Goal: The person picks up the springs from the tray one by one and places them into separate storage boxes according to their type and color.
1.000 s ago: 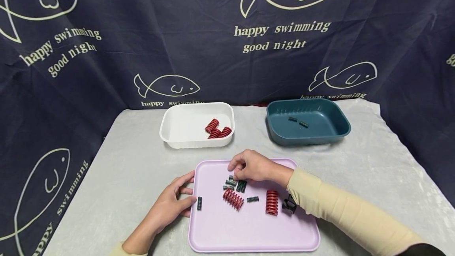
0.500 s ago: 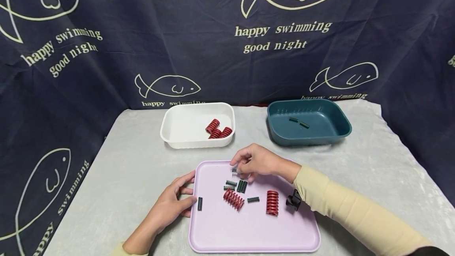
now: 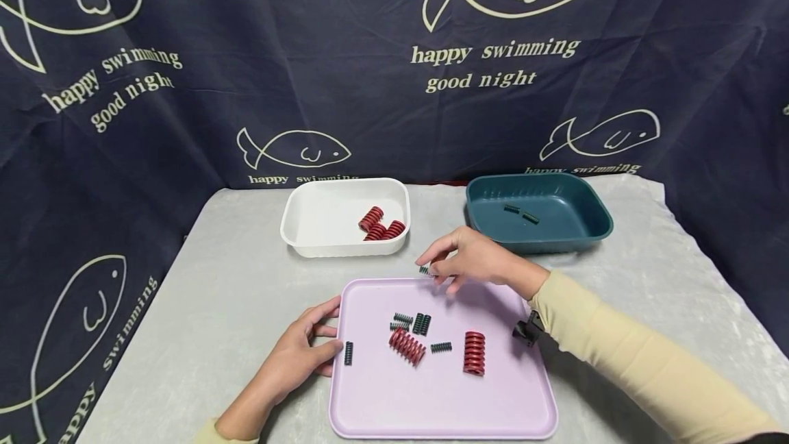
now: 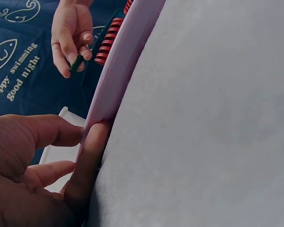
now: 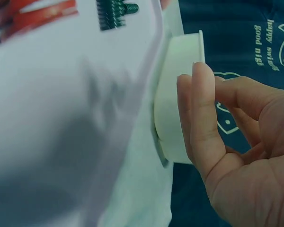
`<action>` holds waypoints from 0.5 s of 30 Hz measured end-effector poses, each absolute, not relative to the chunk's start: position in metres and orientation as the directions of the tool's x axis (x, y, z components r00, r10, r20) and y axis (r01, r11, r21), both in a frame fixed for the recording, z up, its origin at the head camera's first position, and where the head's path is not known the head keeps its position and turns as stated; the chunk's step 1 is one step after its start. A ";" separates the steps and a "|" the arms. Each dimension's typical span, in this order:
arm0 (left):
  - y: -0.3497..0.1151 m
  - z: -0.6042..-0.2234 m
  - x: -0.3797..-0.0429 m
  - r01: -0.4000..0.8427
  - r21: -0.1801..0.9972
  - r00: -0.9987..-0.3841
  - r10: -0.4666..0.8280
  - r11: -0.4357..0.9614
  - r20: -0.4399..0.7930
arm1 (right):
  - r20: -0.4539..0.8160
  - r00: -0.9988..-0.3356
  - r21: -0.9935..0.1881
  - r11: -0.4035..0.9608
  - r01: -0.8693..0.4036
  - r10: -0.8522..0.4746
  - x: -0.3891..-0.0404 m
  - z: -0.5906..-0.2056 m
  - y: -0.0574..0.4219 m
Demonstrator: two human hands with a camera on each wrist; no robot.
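Observation:
My right hand (image 3: 471, 259) pinches a small dark green spring (image 3: 424, 270) between thumb and fingertips, above the far edge of the lilac tray (image 3: 444, 406). In the left wrist view that spring (image 4: 76, 63) sticks out from the fingers; the right wrist view does not show it. My left hand (image 3: 302, 344) grips the tray's left rim, with a finger (image 4: 94, 139) beneath the edge. On the tray lie several green springs (image 3: 441, 347) and two larger red springs (image 3: 474, 353) (image 3: 407, 347). One green spring (image 3: 348, 353) sits close to the left thumb.
Behind the tray, a white bin (image 3: 320, 249) holds several red springs (image 3: 371, 218). To its right stands a dark teal bin (image 3: 579, 214) with two green springs (image 3: 531, 218) inside. A navy printed curtain (image 3: 370, 88) hangs behind the grey-covered table (image 3: 222, 279).
My right hand has lifted a green spring off the group on the tray and carried it up and right, past the tray's far edge. My left hand has stayed at the rim.

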State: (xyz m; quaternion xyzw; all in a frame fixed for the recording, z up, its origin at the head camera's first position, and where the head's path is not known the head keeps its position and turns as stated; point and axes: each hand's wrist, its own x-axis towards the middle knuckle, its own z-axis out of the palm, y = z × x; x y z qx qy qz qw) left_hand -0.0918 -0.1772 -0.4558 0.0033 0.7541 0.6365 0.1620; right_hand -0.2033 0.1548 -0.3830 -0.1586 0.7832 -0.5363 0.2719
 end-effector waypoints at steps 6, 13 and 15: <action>-0.177 -0.456 -0.092 -0.199 0.961 -0.948 0.211 0.190 -0.238 | -0.241 -0.825 -0.917 0.398 0.022 -0.511 -0.213 -0.371 0.167; -0.178 -0.456 -0.092 -0.197 0.962 -0.948 0.212 0.191 -0.237 | -0.245 -0.845 -0.909 0.415 0.030 -0.475 -0.229 -0.357 0.187; -0.178 -0.456 -0.092 -0.199 0.961 -0.948 0.212 0.191 -0.238 | -0.244 -0.850 -0.908 0.418 0.032 -0.466 -0.234 -0.353 0.194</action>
